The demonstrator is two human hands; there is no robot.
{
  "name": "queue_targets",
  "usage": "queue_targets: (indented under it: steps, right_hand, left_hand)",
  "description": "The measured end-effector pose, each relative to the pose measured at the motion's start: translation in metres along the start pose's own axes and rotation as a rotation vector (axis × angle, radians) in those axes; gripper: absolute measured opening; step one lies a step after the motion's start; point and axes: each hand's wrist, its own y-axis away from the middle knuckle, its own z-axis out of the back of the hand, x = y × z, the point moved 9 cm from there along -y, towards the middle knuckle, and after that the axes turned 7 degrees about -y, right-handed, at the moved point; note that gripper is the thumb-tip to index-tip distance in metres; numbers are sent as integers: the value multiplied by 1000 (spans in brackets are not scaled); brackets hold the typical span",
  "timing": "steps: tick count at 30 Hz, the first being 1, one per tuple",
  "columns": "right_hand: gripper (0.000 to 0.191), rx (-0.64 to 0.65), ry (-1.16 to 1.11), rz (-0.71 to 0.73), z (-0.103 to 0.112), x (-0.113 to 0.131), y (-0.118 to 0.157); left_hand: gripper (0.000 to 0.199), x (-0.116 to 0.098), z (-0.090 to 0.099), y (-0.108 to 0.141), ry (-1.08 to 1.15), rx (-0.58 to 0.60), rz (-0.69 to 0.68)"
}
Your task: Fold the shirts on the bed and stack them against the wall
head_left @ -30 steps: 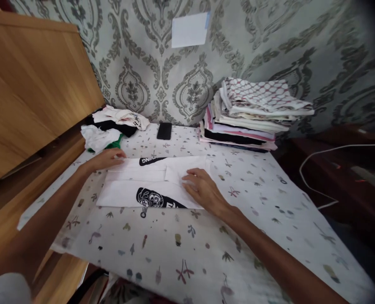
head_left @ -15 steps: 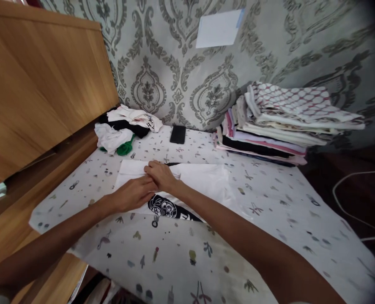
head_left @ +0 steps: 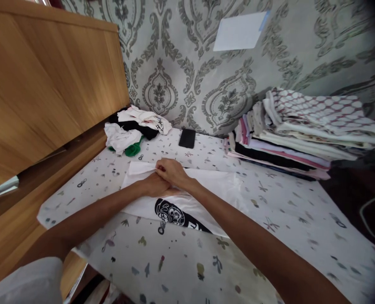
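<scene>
A white T-shirt (head_left: pixel 214 185) with a black and white print lies folded into a long strip on the patterned sheet (head_left: pixel 174 253). My right hand (head_left: pixel 173 173) is closed at the shirt's far edge, thumb and fingertips pinching a raised bit of cloth. Just below it, my left hand (head_left: pixel 155 185) lies flat on the shirt with its fingers stretched to the right. Those fingers pass under my right wrist and are partly hidden by it and the fabric.
A tall stack of folded clothes (head_left: pixel 279 147) stands at the right by the wall. Crumpled clothes (head_left: pixel 124 137) lie at the back left, beside a wooden cabinet (head_left: pixel 57 71). Between the piles is a dark phone-like slab (head_left: pixel 187 138).
The view has shifted, so everything appears further right. My left hand has slid further under my right hand with its fingers straighter. The shirt's edge at my right fingertips is now raised.
</scene>
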Motion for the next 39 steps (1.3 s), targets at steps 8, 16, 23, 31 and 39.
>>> queue_targets:
  steps: [8,16,23,31,39]
  right_hand:
    - [11,-48,-65,11,-3,-3,2]
    - [17,-59,-80,93,-23,3,0]
    - [33,29,-71,237,-46,20,3]
    - [36,151,-60,305,-60,44,7]
    - [41,-19,87,-66,-19,-14,28]
  left_hand:
    - [71,56,-3,55,40,-44,73]
    - [73,85,7,99,-27,-16,182]
    - [76,120,5,129,-41,5,324]
    - [65,119,46,126,10,-291,543]
    - [79,109,-8,105,57,-47,447]
